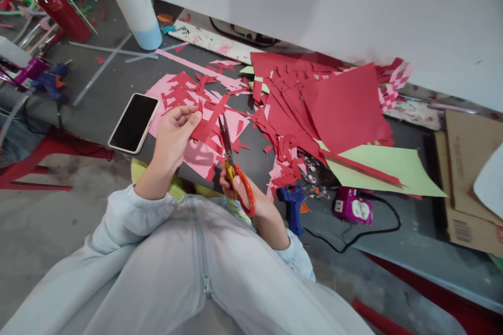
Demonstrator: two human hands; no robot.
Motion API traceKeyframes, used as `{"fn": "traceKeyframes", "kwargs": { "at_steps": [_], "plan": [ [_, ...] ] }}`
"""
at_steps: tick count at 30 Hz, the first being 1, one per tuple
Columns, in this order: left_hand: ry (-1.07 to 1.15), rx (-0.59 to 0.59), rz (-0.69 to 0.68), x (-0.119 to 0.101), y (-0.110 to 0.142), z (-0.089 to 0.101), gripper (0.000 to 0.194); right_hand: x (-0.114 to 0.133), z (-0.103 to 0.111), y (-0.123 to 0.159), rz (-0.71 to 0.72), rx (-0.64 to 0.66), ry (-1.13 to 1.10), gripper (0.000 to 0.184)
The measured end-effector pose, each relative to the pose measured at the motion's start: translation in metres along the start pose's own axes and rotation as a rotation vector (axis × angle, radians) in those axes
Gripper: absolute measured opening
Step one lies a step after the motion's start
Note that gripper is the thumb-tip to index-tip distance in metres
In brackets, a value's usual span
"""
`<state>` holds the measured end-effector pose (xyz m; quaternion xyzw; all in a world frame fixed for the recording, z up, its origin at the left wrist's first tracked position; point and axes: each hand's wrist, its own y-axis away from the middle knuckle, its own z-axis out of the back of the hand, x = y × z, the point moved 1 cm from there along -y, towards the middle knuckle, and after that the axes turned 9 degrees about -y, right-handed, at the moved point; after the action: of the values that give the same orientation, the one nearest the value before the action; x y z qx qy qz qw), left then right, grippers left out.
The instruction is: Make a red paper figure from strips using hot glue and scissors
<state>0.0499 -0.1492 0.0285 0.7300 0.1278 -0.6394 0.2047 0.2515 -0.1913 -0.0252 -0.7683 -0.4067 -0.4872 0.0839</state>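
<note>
My left hand (177, 128) pinches a piece of red paper (205, 128) between thumb and fingers, above a pink sheet (200, 159) strewn with red scraps. My right hand (236, 186) is closed around the orange and yellow handles of a pair of scissors (228, 146). Their blades point up and away from me, close to the right side of the red paper. Whether the blades touch the paper I cannot tell. A phone (134, 123) with a dark screen lies left of my left hand.
Red sheets (341, 107) and cut scraps pile to the right, by a light green sheet (401, 167). A blue glue gun (293, 207) lies at the table edge near a purple box (353, 205). A white bottle (135, 8) and a red can (61, 13) stand at the back left. Cardboard (469, 162) lies far right.
</note>
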Motion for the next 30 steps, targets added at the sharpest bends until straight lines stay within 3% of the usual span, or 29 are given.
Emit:
{"fn": "traceKeyframes", "kwargs": {
  "at_steps": [9, 18, 25, 30],
  "plan": [
    [-0.071, 0.007, -0.054, 0.003, 0.0, 0.001, 0.024, -0.004, -0.002, 0.0, 0.025, -0.04, -0.012, 0.044],
    [-0.055, -0.039, -0.24, 0.01, -0.013, 0.009, 0.038, -0.003, -0.003, 0.003, -0.005, -0.016, -0.005, 0.048],
    [-0.238, -0.004, -0.298, 0.011, -0.011, 0.008, 0.039, -0.008, 0.002, 0.0, 0.029, 0.079, -0.024, 0.046],
    [-0.325, 0.028, -0.301, 0.004, -0.003, 0.005, 0.034, -0.011, 0.0, -0.004, 0.011, 0.031, -0.07, 0.044]
  ]
}}
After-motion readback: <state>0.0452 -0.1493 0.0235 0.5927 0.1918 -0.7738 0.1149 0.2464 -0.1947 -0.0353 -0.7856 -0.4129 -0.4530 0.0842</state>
